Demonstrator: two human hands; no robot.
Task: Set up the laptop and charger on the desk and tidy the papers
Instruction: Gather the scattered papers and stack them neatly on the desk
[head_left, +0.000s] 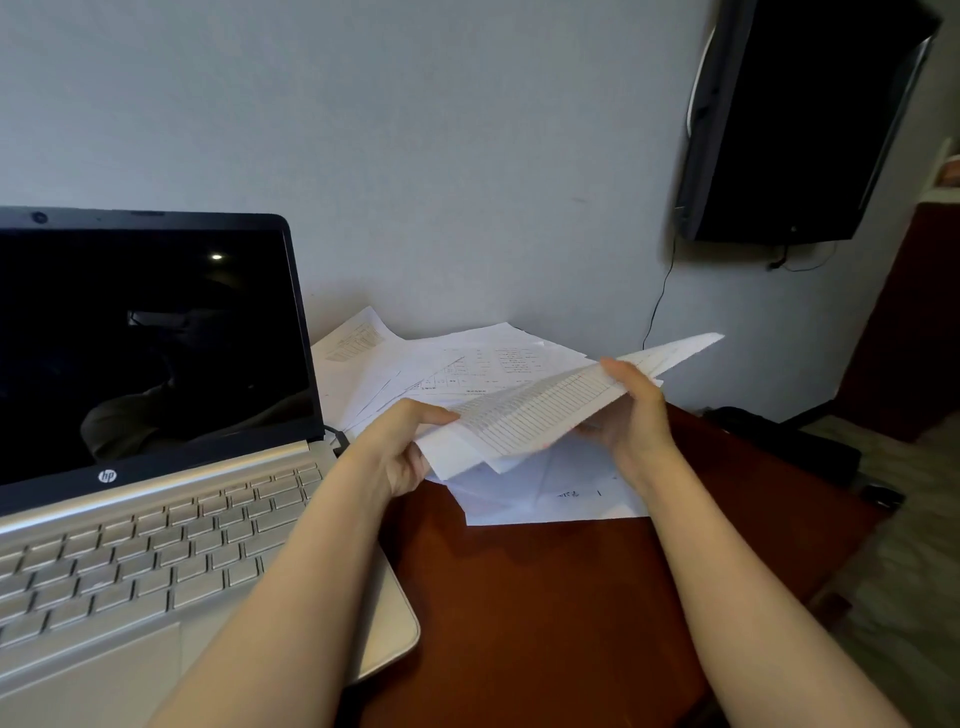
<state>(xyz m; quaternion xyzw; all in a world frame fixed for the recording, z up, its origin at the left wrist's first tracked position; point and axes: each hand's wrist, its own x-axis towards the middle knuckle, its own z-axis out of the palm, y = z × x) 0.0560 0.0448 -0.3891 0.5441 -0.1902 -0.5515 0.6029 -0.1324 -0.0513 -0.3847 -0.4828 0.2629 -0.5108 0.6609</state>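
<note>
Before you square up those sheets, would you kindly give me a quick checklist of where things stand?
1. Left hand grips the sheaf: ok.
2. Right hand grips its other side: ok.
3. Sheaf edges squared: not ok, sheets fan out.
4. Loose papers gathered: not ok, scattered on desk.
5. Laptop open on desk: ok.
6. Dark plug by hinge is the charger's: cannot tell.

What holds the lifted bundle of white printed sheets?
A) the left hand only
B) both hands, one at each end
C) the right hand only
B: the left hand grips the left end of the bundle of white printed sheets, and the right hand grips its right end.
</note>
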